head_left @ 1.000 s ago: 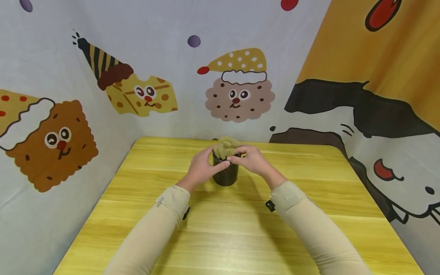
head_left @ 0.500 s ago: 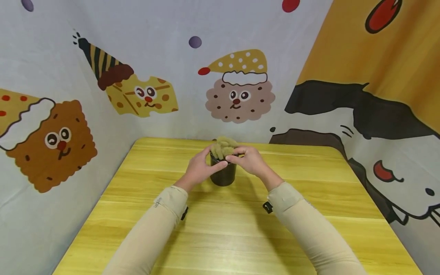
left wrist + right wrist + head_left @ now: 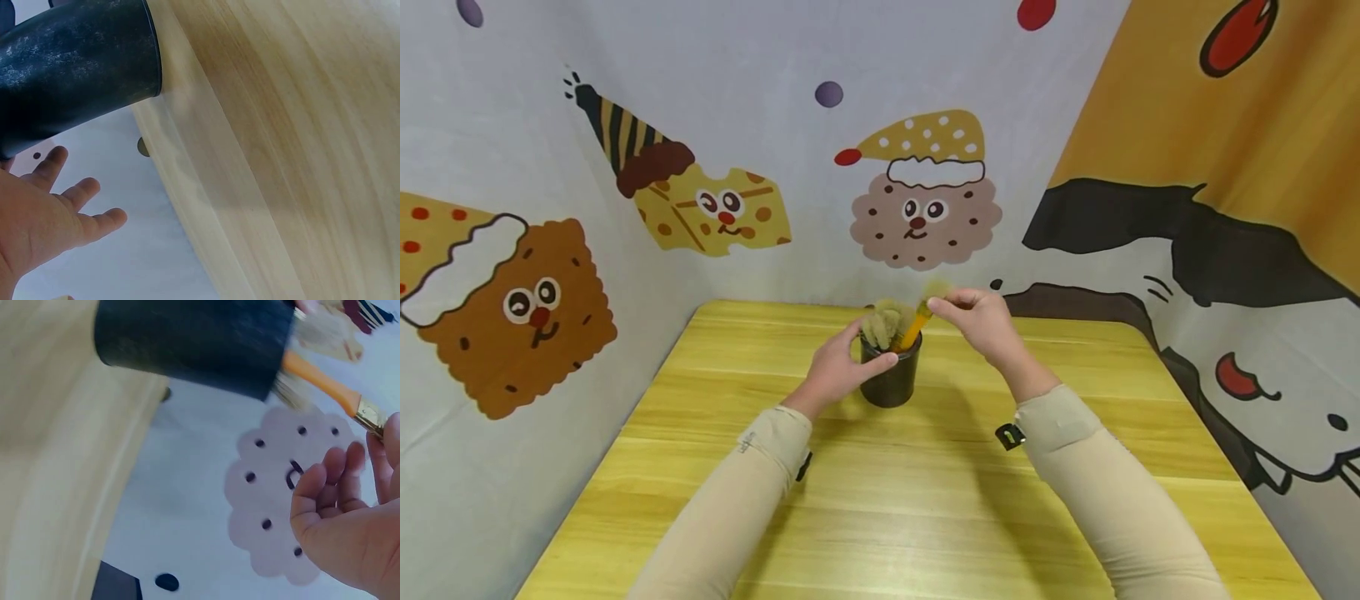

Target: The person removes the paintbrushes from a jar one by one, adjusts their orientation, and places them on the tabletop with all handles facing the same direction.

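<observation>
A black cup [image 3: 887, 383] stands upright toward the far side of the table, with a bunch of pale khaki bristle heads [image 3: 882, 325] poking out of its top. My left hand [image 3: 835, 367] holds the cup by the rim from the left, thumb along the front; in the left wrist view several of its fingers [image 3: 78, 194] spread free of the cup wall. My right hand [image 3: 988, 329] pinches a paintbrush [image 3: 915, 332] near its gold ferrule [image 3: 370, 416]. The brush's orange handle leans right, its lower end still inside the cup. Its bristles are blurred behind my fingers.
The wood-grain table [image 3: 880, 517] spreads between my forearms, with its back edge close behind the cup. A cloth backdrop [image 3: 775, 283] printed with cartoon snacks hangs behind and at both sides. A small dark object [image 3: 869, 307] shows behind the cup.
My right hand has gone from the bristle heads at the cup's mouth up and to the right, drawing the orange-handled paintbrush partly out. My left hand stays at the rim.
</observation>
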Tool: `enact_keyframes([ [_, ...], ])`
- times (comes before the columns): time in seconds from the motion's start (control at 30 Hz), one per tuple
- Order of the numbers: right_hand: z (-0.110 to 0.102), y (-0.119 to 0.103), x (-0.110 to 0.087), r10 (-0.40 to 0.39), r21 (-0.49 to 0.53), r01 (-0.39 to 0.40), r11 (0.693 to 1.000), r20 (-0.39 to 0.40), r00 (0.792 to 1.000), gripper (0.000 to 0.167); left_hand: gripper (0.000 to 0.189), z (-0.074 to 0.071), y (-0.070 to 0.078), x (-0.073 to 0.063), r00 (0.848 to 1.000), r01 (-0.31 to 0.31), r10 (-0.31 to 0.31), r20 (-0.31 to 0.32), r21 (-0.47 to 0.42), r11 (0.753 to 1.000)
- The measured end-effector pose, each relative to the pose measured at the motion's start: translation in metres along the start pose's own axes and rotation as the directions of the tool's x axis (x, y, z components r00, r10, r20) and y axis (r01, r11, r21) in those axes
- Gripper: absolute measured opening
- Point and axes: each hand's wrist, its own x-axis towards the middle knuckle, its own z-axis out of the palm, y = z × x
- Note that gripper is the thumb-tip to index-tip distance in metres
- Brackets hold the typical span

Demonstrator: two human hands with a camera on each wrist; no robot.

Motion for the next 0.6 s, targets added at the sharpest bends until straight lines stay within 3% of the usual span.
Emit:
enact_keyframes([
  [0.27,-0.043,0.000,-0.004,0.057,0.103,-0.051,0.993,-0.052,0.997,0.060,0.101,0.002,0.000,0.000,1.000,0.004,-0.004,-0.003,-0.014,1.000],
  [0.47,-0.061,0.022,-0.006,0.121,0.173,-0.116,0.978,-0.022,0.992,0.058,0.100,0.002,0.000,0.000,1.000,0.012,-0.012,-0.005,-0.027,1.000],
  [0.6,-0.060,0.046,-0.005,0.172,0.130,-0.173,0.976,0.022,0.985,0.055,0.099,0.003,-0.001,0.000,1.000,0.015,-0.015,-0.005,-0.037,0.999],
])
